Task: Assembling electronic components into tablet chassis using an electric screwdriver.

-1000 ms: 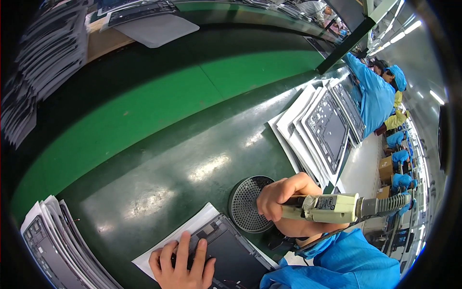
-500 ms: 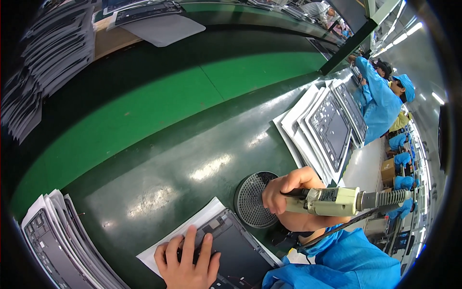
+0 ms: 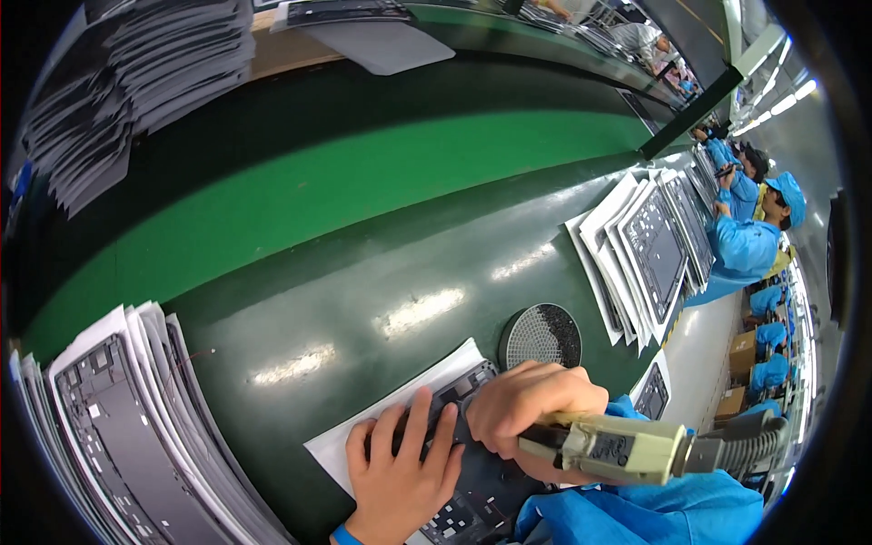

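Note:
A dark flat device panel [image 3: 472, 490] lies on a white sheet [image 3: 400, 409] at the near edge of the green bench. My left hand [image 3: 400, 468] rests flat on the panel, fingers spread. My right hand [image 3: 531, 413] grips a beige electric screwdriver [image 3: 618, 447], its tip hidden behind the hand and pointed at the panel's upper part. A round black perforated dish [image 3: 542, 336] sits just beyond my right hand.
A fanned stack of similar panels on white sheets [image 3: 118, 427] lies at the left, another stack [image 3: 645, 254] at the right. Piles of dark parts [image 3: 136, 82] stand far left. A green belt [image 3: 363, 182] runs across. Workers in blue [image 3: 754, 236] sit at the right.
My right hand with the screwdriver has moved left and down onto the panel, away from the round dish. My left hand has stayed flat on the panel.

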`<move>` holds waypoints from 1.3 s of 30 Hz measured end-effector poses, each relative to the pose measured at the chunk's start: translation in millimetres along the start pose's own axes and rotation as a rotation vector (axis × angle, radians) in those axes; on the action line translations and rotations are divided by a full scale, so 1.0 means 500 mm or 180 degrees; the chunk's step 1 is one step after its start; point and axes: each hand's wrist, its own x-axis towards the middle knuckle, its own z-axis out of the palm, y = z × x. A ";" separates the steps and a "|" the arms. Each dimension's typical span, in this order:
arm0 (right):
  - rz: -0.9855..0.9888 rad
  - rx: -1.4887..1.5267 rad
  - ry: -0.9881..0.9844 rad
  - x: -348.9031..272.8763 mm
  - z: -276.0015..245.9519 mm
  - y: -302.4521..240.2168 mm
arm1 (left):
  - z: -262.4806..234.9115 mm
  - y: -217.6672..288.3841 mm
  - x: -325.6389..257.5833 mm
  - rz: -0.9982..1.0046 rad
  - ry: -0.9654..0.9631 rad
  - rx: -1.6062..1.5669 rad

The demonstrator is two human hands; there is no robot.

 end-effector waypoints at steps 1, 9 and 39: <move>0.0089 0.0147 0.0146 -0.003 0.009 0.002 | 0.002 -0.005 -0.002 -0.0026 0.0012 -0.0019; 0.0130 -0.0036 0.0286 -0.006 0.022 0.015 | 0.002 -0.017 0.005 0.0119 0.0258 0.0083; 0.0772 0.1216 0.0590 -0.032 0.003 -0.022 | -0.001 -0.001 0.004 0.0424 0.0153 0.0468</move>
